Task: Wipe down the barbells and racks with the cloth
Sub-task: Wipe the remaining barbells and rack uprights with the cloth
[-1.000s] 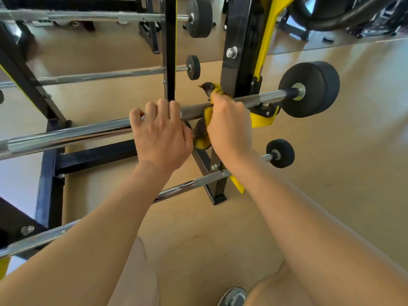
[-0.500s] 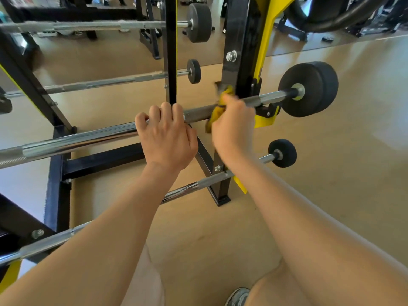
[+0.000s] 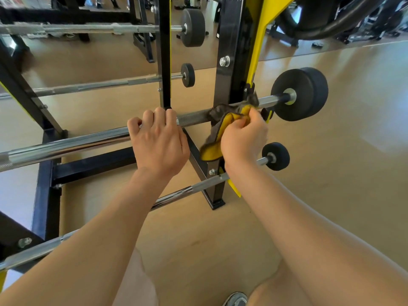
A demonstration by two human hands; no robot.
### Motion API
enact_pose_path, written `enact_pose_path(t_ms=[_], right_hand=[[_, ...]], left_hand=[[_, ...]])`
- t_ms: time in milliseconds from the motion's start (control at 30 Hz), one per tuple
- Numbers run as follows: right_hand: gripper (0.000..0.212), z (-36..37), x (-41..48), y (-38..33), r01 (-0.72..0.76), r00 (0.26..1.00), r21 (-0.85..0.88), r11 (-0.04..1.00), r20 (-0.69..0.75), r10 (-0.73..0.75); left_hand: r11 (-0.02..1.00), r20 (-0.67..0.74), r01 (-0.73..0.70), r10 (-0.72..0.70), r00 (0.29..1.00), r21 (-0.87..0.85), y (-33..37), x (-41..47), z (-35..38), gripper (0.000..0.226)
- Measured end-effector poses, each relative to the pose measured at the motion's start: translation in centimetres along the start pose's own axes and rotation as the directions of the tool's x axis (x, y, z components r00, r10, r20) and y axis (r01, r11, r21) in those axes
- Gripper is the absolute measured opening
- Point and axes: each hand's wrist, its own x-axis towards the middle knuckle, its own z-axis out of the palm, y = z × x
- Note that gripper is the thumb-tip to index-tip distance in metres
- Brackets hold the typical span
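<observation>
A chrome barbell (image 3: 66,146) with a black end weight (image 3: 302,93) lies across the black and yellow rack (image 3: 231,51). My left hand (image 3: 159,140) grips its shaft from above near the middle. My right hand (image 3: 245,135) holds a yellow and grey cloth (image 3: 220,124) bunched in its fingers. The cloth is draped over the bar just beside the rack upright, and part of it hangs below the bar.
A lower barbell (image 3: 187,191) with a small black end weight (image 3: 276,155) rests on the rack beneath my arms. A mirror (image 3: 110,58) behind reflects the rack and bars. Wooden floor (image 3: 331,173) spreads to the right. My shoe (image 3: 236,300) shows at the bottom.
My right hand has slid the cloth rightward along the bar toward the rack upright and loosened it, so more cloth hangs down. My left hand keeps its grip.
</observation>
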Motion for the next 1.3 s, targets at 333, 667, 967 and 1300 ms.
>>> enact_pose_path(t_ms=[333,667,967,1300], right_hand=[[0.028,2.2,-2.8,-0.9,-0.779,0.61,0.374,0.504,0.641,0.466],[0.017,1.8,-6.8,-4.7,0.193,0.589,0.092,0.977,0.786,-0.19],[0.048,6.9,-12.6,-8.4,0.532,0.432,0.444,0.721,0.59,-0.682],[0.04,14.0,-20.3,-11.4,0.841,0.051,0.423,0.337,0.559,-0.828]], left_hand=[[0.981,0.037,-0.021,0.028,0.999,-0.193,-0.4,0.0,-0.6,0.046],[0.645,-0.049,-0.025,-0.019,0.999,-0.764,-4.9,-3.1,-5.3,0.033],[0.903,-0.277,0.214,-0.328,0.903,-0.372,-15.6,-6.6,-7.5,0.024],[0.842,-0.41,0.524,-0.526,0.745,-0.128,-27.4,-9.8,-9.9,0.028]])
